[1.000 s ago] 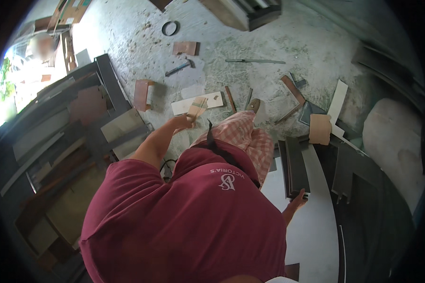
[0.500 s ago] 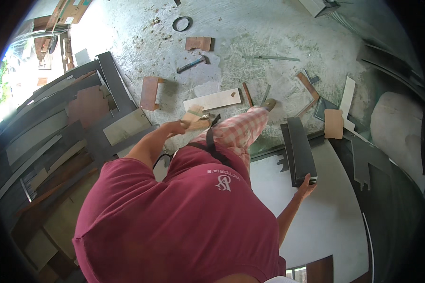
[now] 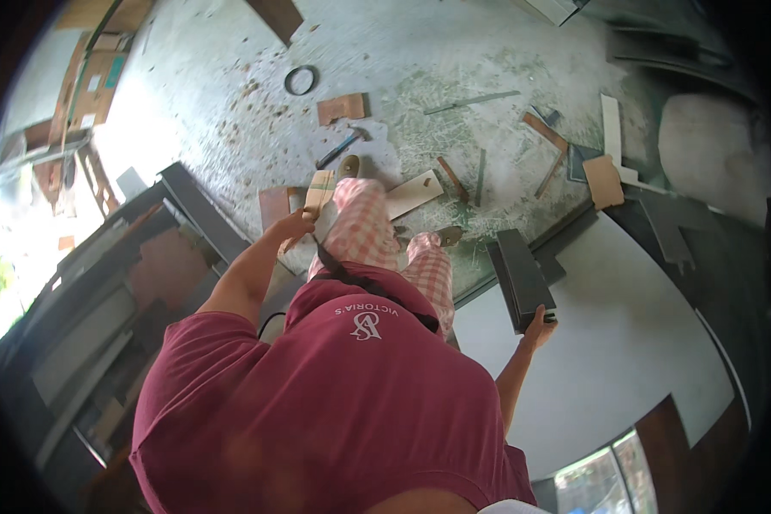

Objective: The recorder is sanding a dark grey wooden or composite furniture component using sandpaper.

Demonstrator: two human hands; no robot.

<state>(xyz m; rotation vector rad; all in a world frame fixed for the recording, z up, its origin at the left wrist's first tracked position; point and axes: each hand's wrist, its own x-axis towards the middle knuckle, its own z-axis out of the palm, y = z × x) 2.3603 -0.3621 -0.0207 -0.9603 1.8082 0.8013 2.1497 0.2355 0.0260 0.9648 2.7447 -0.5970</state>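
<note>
- Shirt [image 3: 300,403]: maroon, with a white print
- Trousers [image 3: 364,227]: pink and white checks
- Shoe [image 3: 349,166]: olive brown
- Long box [image 3: 525,274]: blackish grey
- Flat strip [image 3: 319,192]: tan, crossed by thin greenish lines
- Floor [image 3: 403,51]: pale grey, blotched green, flecked brown
- Ring [image 3: 289,81]: black
- Hammer [image 3: 333,152]: blue handle
- Large sheet [image 3: 591,317]: pale grey
- Carton [image 3: 97,84]: brown, with green and white patches
- Small board [image 3: 604,182]: plain tan

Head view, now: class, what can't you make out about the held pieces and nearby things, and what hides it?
All in the head view:
- Lower end of the tan piece: covered by the left hand.
- Some fingers of the right hand: hidden by the dark pieces.
- Left end of the pale board: behind the checked trouser leg.
- Far end of the brown panel: cut off by the upper edge.
</note>
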